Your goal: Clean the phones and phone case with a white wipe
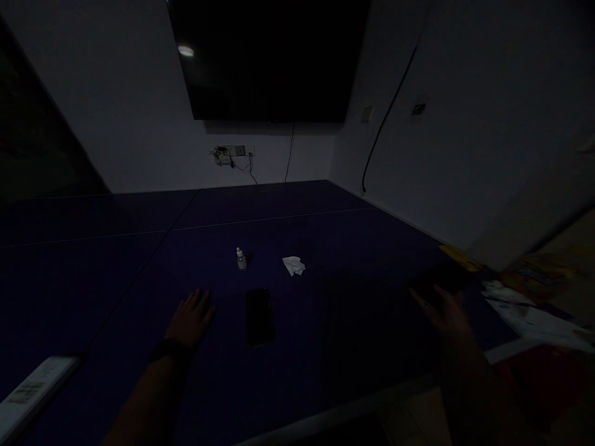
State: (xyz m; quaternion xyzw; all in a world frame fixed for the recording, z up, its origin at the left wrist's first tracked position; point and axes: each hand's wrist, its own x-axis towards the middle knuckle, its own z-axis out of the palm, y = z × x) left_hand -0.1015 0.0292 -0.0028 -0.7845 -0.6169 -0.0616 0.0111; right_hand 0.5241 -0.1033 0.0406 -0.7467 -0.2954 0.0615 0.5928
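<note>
My left hand lies palm down on the dark blue table, fingers spread, with a dark band on the wrist. Just right of it a black smartphone rests flat, its screen dark. Beyond the phone stand a small bottle with a pale cap and, to its right, a crumpled white tissue. Over the table's right side is my right hand, slightly blurred, thumb and forefinger apart. Near its fingers is a very dark patch; whether this is an object or shadow I cannot tell.
A long white box with a printed label lies at the lower left of the table. At the right edge are a yellow item and white sheets or bags. A large screen hangs above wall sockets.
</note>
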